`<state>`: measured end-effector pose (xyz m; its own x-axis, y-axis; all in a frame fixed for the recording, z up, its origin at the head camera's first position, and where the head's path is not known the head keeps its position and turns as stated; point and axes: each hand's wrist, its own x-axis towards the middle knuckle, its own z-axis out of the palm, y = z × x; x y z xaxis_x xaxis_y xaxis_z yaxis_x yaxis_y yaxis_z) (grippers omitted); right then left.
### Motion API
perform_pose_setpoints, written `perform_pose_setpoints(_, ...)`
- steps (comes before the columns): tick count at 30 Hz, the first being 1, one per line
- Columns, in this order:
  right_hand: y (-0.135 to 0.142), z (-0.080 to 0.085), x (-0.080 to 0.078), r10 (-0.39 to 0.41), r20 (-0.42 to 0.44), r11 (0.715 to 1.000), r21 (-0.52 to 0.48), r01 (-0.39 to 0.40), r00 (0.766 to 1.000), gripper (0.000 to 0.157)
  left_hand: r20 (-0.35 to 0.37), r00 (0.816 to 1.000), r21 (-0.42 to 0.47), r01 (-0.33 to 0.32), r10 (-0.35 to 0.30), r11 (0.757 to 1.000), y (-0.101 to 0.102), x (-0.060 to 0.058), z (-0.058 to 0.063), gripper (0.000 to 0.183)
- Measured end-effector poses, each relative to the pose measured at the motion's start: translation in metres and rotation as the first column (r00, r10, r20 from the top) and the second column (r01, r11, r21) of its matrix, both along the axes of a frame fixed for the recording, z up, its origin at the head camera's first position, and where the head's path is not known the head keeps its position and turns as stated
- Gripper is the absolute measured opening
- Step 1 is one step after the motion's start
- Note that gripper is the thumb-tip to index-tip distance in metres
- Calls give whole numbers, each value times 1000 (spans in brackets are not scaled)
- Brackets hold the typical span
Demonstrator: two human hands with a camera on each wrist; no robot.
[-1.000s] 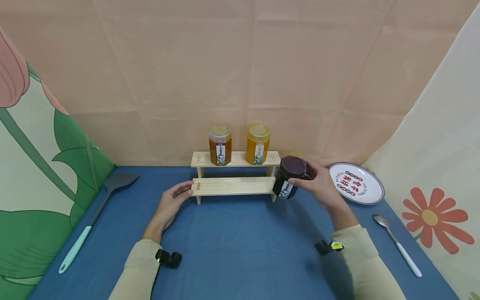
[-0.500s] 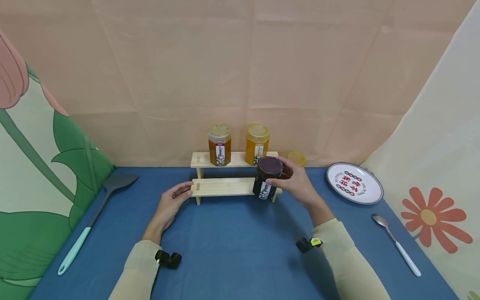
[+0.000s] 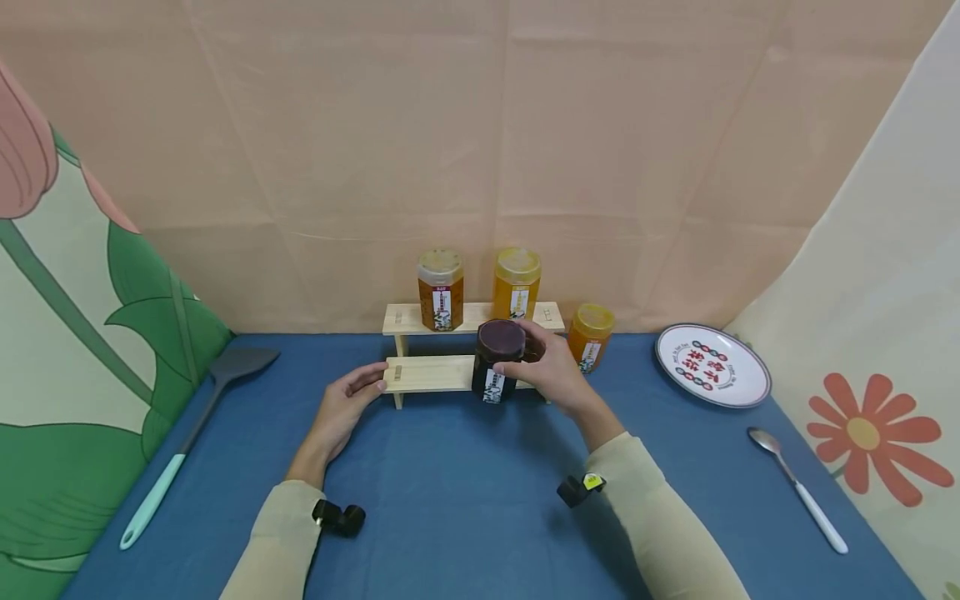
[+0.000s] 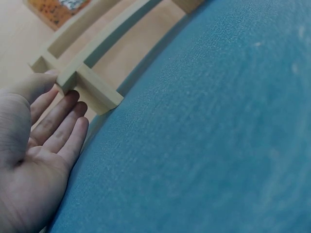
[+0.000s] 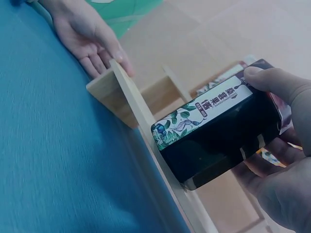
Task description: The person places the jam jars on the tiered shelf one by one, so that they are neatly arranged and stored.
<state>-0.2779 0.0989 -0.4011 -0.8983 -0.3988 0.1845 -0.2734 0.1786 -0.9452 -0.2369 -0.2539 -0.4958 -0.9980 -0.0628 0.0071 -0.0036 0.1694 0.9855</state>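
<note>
My right hand (image 3: 553, 367) grips a dark jam jar (image 3: 487, 350) with a purple lid and a white label, thumb on one side and fingers on the other. The jar stands near upright at the lower step of a two-tier wooden display rack (image 3: 429, 375). In the right wrist view the base of the jar (image 5: 214, 131) is right at the board; whether it bears weight cannot be told. My left hand (image 3: 347, 408) holds the left end of the lower step, thumb on top, as the left wrist view of the hand (image 4: 43, 141) shows.
On the upper step stand an amber jar (image 3: 441, 292) and a yellow jar (image 3: 517, 283). Another orange jar (image 3: 591, 337) sits right of the rack. A plate (image 3: 712, 367) and a spoon (image 3: 798, 492) lie at right, a spatula (image 3: 198, 433) at left.
My right hand has carried the dark jar leftward, from the rack's right end to over the lower step. The orange jar behind it has come into view. My left hand stays put.
</note>
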Motion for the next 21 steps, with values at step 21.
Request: perform_pose_setpoints(21, -48, 0, -4, 62, -1, 998, -32, -62, 998, 67, -17, 1000, 6, 2, -1, 1000, -1, 0, -2, 51)
